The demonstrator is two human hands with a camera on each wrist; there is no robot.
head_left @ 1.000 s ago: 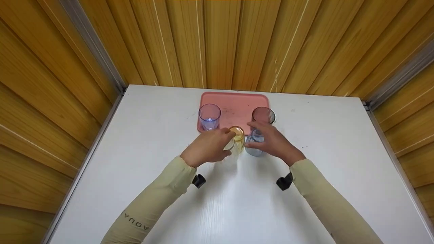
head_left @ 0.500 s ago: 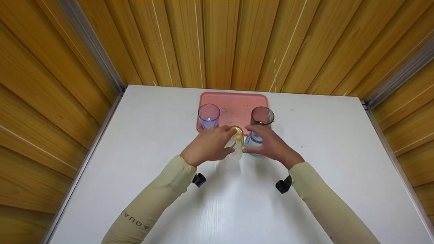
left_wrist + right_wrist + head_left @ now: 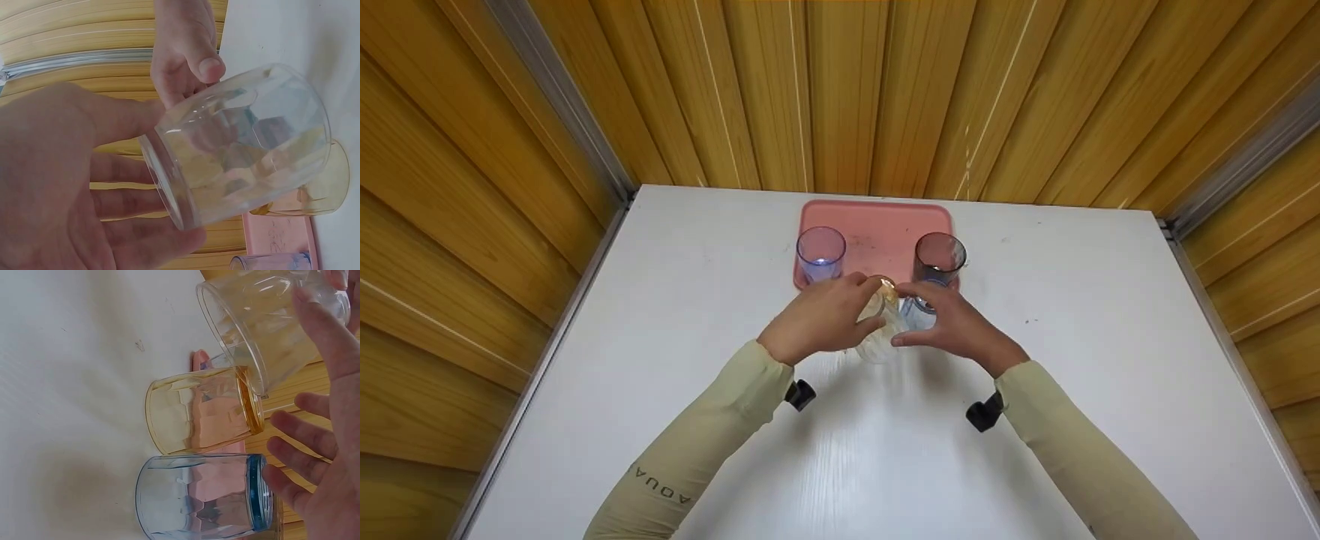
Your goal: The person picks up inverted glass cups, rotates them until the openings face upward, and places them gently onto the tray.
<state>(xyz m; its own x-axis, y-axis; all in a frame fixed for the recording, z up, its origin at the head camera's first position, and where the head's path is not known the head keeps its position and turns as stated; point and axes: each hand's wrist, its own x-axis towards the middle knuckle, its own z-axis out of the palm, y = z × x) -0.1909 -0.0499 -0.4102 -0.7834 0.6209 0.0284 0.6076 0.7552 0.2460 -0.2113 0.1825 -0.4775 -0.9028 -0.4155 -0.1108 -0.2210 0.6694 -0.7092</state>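
My left hand grips a clear tumbler by its thick base, thumb on one side and fingers on the other. The tumbler is bottom up and tilted, its rim toward the table. Close by on the right, my right hand has its fingers spread and its thumb overlapping the clear tumbler in the right wrist view. Beneath the hands stand a yellow tumbler and a light blue tumbler, both upside down and side by side. The right fingertips are near the blue one's base.
A pink tray lies at the back of the white table. A purple-blue tumbler stands rim up at its left, a dark grey tumbler at its right. Wood-patterned walls enclose the table.
My right hand has moved a little left and nearer, toward the left hand. The clear tumbler has tilted, its rim swinging toward the right hand. The standing tumblers have stayed put.
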